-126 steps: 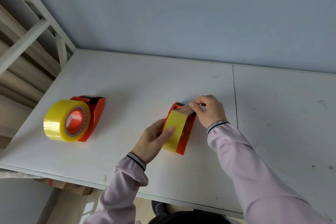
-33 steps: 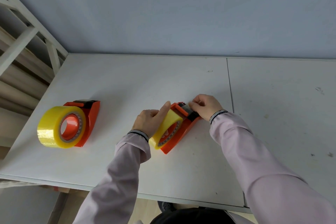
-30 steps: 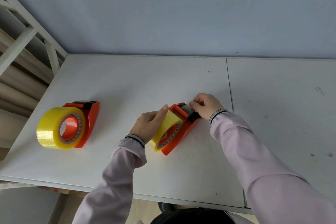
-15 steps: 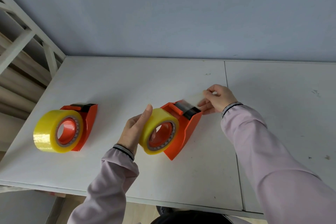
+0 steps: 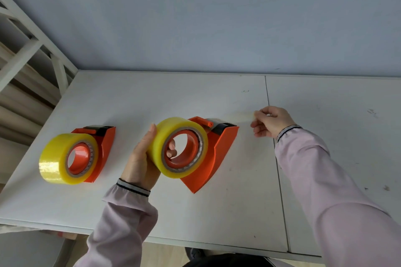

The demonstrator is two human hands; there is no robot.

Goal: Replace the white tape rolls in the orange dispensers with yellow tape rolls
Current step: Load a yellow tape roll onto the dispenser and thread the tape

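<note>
Two orange dispensers (image 5: 104, 151) (image 5: 217, 154), two yellow rolls (image 5: 58, 158) (image 5: 171, 134); left hand (image 5: 141, 158) fingers around one, right hand (image 5: 271, 121) fingers pinched on a tape strip (image 5: 245, 115).

Tape strip (image 5: 243, 116) faint; left hand (image 5: 141, 158) fingers partly hidden.

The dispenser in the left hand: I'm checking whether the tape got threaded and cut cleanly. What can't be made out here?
- Head view: the strip pinched in the right hand is nearly clear and blurred; its length and cut edge cannot be told.
- The blade of the held dispenser is too small to judge.
- The yellow roll hides the tape's path behind it.
- The left hand covers the roll's near side.
</note>
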